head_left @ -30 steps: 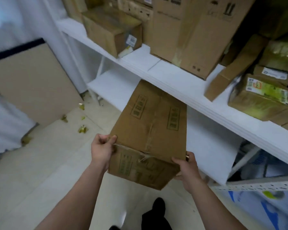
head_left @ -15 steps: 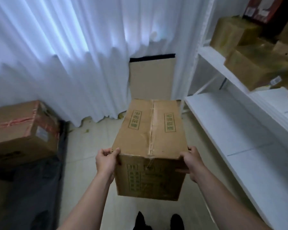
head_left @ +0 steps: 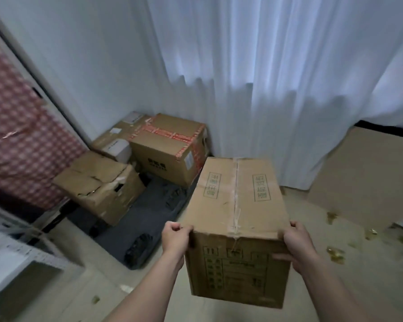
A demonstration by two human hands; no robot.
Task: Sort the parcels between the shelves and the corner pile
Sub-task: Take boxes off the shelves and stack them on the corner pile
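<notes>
I carry a taped brown cardboard box (head_left: 236, 205) with green printing in front of me, above the floor. My left hand (head_left: 176, 238) grips its near left top corner, fingers curled over the edge. My right hand (head_left: 297, 245) grips the near right corner, thumb on the front face. The corner pile lies ahead to the left: a dented box (head_left: 100, 187), a box with red tape (head_left: 170, 147) and a flatter box with white labels (head_left: 116, 140) behind them. The shelves are out of view.
A dark pallet (head_left: 154, 219) lies under the pile. White curtains (head_left: 277, 77) hang behind. A cardboard sheet (head_left: 368, 177) leans at the right, with yellow scraps (head_left: 335, 252) on the floor. A red checked cloth (head_left: 16, 145) and a white rack (head_left: 16, 252) stand at the left.
My view has swung left, away from the shelves, toward the corner pile. The box stays in both hands and the pile is now ahead of it.
</notes>
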